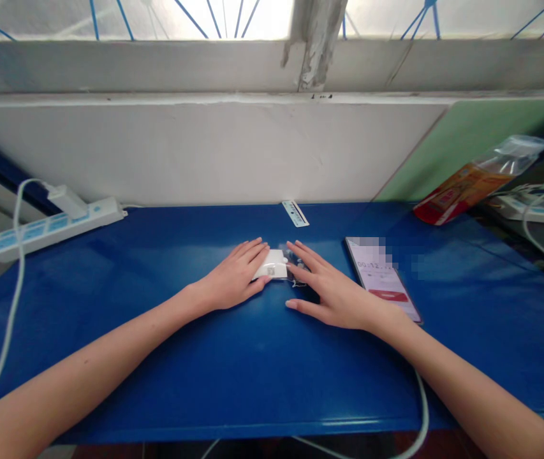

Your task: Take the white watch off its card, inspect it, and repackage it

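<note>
On the blue table lies a small clear plastic packet [270,266] with a white card inside that bears a printed square code. Its right part is transparent and holds small dark and silvery bits too small to name. My left hand [237,274] lies flat over the packet's left end, fingers stretched out. Spread over the packet's right end are the fingers of my right hand [331,288], palm down, thumb apart toward me. Neither hand is closed round the packet. Parts of both ends are hidden under the fingers.
A phone [386,280] showing a timer lies right of my right hand. Behind the packet is a small printed card [295,213]. A power strip [61,226] with a plugged-in charger and white cable [19,274] sits at left. A bottle [477,182] leans at the back right.
</note>
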The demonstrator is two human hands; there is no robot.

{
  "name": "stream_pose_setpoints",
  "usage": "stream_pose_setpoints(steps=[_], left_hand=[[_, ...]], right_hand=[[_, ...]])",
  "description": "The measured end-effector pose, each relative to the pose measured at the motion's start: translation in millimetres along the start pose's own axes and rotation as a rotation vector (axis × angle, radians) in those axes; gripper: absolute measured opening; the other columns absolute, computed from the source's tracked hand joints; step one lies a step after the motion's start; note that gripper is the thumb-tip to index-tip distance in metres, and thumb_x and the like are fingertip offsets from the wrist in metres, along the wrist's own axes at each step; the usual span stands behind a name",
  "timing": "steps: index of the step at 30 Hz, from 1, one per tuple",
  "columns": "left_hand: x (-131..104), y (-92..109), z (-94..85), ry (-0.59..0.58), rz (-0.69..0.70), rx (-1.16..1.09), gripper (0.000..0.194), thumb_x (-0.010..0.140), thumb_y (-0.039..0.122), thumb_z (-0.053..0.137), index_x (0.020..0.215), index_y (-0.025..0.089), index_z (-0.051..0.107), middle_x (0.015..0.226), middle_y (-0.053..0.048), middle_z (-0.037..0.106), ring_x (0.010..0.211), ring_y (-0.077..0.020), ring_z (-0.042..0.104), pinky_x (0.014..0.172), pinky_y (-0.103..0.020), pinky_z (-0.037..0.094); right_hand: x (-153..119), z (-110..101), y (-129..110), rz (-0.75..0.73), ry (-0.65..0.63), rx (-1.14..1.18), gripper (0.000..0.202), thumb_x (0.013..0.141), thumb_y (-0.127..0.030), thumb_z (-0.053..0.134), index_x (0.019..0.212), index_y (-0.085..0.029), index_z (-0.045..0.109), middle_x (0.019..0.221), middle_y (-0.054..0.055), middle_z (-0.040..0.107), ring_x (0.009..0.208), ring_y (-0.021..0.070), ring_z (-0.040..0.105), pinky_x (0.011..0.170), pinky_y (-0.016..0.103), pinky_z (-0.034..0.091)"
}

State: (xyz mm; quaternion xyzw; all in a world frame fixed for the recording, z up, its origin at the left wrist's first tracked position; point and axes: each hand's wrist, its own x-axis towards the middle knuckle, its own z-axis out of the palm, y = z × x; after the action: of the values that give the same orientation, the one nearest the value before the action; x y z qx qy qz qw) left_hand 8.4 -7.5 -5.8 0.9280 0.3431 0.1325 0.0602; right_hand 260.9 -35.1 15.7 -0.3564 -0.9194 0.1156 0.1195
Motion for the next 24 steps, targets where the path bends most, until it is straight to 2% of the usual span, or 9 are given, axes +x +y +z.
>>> stream_pose_setpoints(steps=[2, 4, 6, 10, 13, 16, 19, 21, 24], left_hand=[[1, 1, -4.8, -0.142, -0.005, 0.026, 0.062, 0.101, 0.043, 0.034, 0.146, 0.001, 0.030, 0.154, -0.025, 0.027, 0.146, -0.0326, 0.021, 0.117, -0.049, 0.023], [2, 2, -8.8, -0.219, -0.019, 0.043, 0.067, 0.102, 0.047, 0.030, 0.149, 0.001, 0.024, 0.157, -0.025, 0.019, 0.148, -0.0314, 0.014, 0.118, -0.047, 0.018], [2, 4, -10.8, -0.239, -0.030, 0.061, 0.068, 0.102, 0.049, 0.028, 0.150, 0.002, 0.021, 0.158, -0.023, 0.015, 0.148, -0.0303, 0.011, 0.119, -0.045, 0.015], [2, 5, -9.3, -0.221, -0.036, 0.084, 0.069, 0.101, 0.051, 0.029, 0.150, 0.003, 0.021, 0.158, -0.023, 0.016, 0.148, -0.0305, 0.011, 0.118, -0.045, 0.015], [2, 5, -8.0, -0.206, -0.031, 0.094, 0.067, 0.101, 0.049, 0.030, 0.150, 0.004, 0.022, 0.157, -0.024, 0.018, 0.148, -0.0302, 0.013, 0.118, -0.046, 0.017], [2, 6, -7.8, -0.186, -0.020, 0.093, 0.064, 0.101, 0.046, 0.031, 0.149, 0.004, 0.023, 0.156, -0.024, 0.021, 0.147, -0.0303, 0.017, 0.117, -0.046, 0.019], [2, 6, -7.7, -0.159, -0.014, 0.088, 0.063, 0.101, 0.045, 0.033, 0.148, 0.004, 0.025, 0.155, -0.024, 0.025, 0.146, -0.0314, 0.021, 0.116, -0.046, 0.021], [2, 6, -7.2, -0.154, -0.012, 0.095, 0.063, 0.100, 0.044, 0.034, 0.148, 0.003, 0.026, 0.155, -0.025, 0.026, 0.146, -0.0319, 0.022, 0.116, -0.046, 0.021], [2, 6, -6.4, -0.155, -0.016, 0.112, 0.063, 0.100, 0.044, 0.035, 0.147, 0.002, 0.027, 0.154, -0.027, 0.025, 0.146, -0.0332, 0.022, 0.115, -0.047, 0.023]], right_hand=[[-2, -5, 4, 0.021, 0.018, -0.018, 0.057, 0.091, -0.047, 0.056, 0.134, -0.011, 0.054, 0.157, 0.022, 0.025, 0.146, 0.0359, 0.017, 0.114, 0.053, 0.031], [-3, -10, 10, 0.055, 0.060, -0.025, 0.057, 0.093, -0.044, 0.054, 0.139, -0.012, 0.049, 0.156, 0.020, 0.030, 0.145, 0.0337, 0.023, 0.113, 0.052, 0.034], [-4, -13, 16, 0.099, 0.133, -0.039, 0.058, 0.094, -0.041, 0.052, 0.142, -0.011, 0.044, 0.150, 0.021, 0.040, 0.142, 0.0325, 0.032, 0.111, 0.051, 0.037], [-2, -13, 20, 0.122, 0.196, -0.083, 0.038, 0.094, -0.036, 0.052, 0.120, -0.012, 0.065, 0.132, 0.019, 0.060, 0.134, 0.0340, 0.045, 0.108, 0.053, 0.041], [1, -11, 16, 0.091, 0.191, -0.030, 0.032, 0.095, -0.034, 0.051, 0.114, -0.015, 0.069, 0.123, 0.015, 0.067, 0.129, 0.0310, 0.052, 0.106, 0.049, 0.045], [2, -9, 11, 0.064, 0.169, 0.046, 0.040, 0.094, -0.033, 0.052, 0.129, -0.015, 0.060, 0.132, 0.015, 0.062, 0.130, 0.0288, 0.050, 0.107, 0.046, 0.044], [1, -9, 8, 0.033, 0.080, 0.074, 0.054, 0.094, -0.036, 0.053, 0.142, -0.014, 0.047, 0.146, 0.016, 0.048, 0.139, 0.0293, 0.039, 0.112, 0.047, 0.038], [0, -8, 8, 0.022, 0.018, 0.079, 0.061, 0.094, -0.039, 0.053, 0.148, -0.015, 0.039, 0.151, 0.015, 0.041, 0.143, 0.0293, 0.031, 0.113, 0.049, 0.035], [-3, -7, 10, 0.030, -0.031, 0.082, 0.068, 0.093, -0.043, 0.053, 0.152, -0.017, 0.030, 0.152, 0.015, 0.039, 0.144, 0.0301, 0.028, 0.112, 0.051, 0.036]])
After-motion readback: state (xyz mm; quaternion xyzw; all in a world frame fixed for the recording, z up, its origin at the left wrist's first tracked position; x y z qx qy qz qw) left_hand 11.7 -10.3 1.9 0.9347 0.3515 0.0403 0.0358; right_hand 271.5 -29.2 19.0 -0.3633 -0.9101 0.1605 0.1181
